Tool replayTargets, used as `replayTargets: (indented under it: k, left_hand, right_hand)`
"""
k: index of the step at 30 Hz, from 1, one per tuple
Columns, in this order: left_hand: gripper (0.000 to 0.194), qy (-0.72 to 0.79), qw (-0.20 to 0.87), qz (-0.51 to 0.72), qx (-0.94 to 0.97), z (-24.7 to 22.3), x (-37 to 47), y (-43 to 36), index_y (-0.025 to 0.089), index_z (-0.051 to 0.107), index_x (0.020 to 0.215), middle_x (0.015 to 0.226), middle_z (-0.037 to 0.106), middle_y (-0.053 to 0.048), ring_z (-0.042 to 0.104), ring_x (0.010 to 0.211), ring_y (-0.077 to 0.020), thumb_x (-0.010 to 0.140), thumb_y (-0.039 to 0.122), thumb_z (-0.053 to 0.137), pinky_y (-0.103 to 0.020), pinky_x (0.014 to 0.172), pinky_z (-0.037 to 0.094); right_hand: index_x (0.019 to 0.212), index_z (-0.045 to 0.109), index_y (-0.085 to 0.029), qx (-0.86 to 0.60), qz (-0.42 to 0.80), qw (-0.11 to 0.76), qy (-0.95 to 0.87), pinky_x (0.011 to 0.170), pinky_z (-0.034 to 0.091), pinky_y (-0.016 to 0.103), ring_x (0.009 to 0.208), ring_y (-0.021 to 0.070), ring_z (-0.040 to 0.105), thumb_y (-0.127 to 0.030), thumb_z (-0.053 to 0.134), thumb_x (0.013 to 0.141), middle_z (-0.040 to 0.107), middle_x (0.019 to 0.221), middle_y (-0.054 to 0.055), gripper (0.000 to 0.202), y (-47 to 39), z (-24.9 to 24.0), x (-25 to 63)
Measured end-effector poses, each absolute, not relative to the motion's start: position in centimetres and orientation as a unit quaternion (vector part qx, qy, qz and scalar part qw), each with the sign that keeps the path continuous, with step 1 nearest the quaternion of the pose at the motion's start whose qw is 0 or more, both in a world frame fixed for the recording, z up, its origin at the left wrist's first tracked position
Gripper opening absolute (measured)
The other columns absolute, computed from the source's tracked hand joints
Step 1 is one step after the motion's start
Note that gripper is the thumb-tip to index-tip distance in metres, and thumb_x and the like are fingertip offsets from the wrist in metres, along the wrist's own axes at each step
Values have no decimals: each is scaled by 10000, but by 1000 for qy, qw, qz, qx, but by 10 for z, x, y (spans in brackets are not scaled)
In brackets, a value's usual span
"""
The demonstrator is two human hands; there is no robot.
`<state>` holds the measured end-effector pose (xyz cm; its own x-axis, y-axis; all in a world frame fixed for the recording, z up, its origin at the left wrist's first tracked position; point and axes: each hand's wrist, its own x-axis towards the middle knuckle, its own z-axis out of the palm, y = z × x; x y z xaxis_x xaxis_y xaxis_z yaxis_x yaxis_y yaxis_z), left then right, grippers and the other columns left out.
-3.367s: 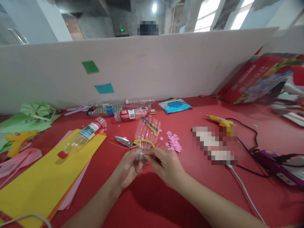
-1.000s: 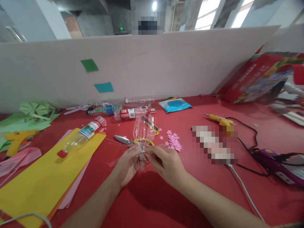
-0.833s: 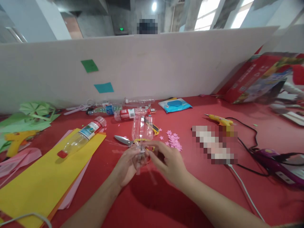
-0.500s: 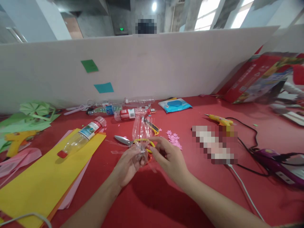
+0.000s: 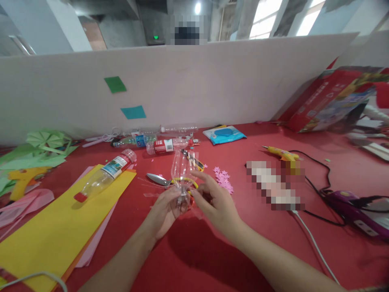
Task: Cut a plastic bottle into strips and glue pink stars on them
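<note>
My left hand (image 5: 166, 205) is closed around the neck of a clear plastic bottle piece (image 5: 182, 167), whose wide part points away from me. Its far end looks cut into strips, though the clear plastic makes this hard to make out. Beside it, my right hand (image 5: 214, 200) has its thumb and index finger apart, the fingertips close to the bottle's right side; whether they touch it I cannot tell. Scissors (image 5: 157, 179) with yellow handles lie under and behind the bottle, blades to the left. Clear plastic scraps (image 5: 152, 195) lie left of my left hand.
Pink paper stars (image 5: 223, 180) and a yellow glue gun (image 5: 281, 154) lie rightward, with a purple power strip (image 5: 349, 207). Yellow paper (image 5: 60, 231) carries a labelled bottle (image 5: 105, 176). More bottles (image 5: 164, 146) and a wipes pack (image 5: 225, 134) lie before the white board (image 5: 197, 85).
My right index finger has lifted and straightened slightly away from the bottle. The bottle has shifted slightly in my left hand, which still holds its neck.
</note>
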<state>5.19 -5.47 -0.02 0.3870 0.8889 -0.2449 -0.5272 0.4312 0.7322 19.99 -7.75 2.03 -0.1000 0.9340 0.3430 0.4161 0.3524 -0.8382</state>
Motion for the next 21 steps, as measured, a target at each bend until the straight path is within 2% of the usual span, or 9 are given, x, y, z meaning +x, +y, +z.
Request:
replayTargets:
  k: [10,21]
  left_hand:
    - [150,302,799,435,284,-6,50,-53,132,674,851,691,641,-33,540,565,-74,769,235,602,-178,527,417]
    - [150,292,806,431,282,-5,50,-52,128,681,852,683,638,-35,532,546,-69,797,220,574,-167,518,416]
  right_hand:
    - [1170,490,-196,-503,280,453,-680,473,342,203,462,94,454,-219,459,850,487,548,-74,322,-77,22,199]
    - [1192,482,-187,-507,295,447,-675,476,334,212,478,96,456,-222,461,850,479,561,-73,344,-76,21,199]
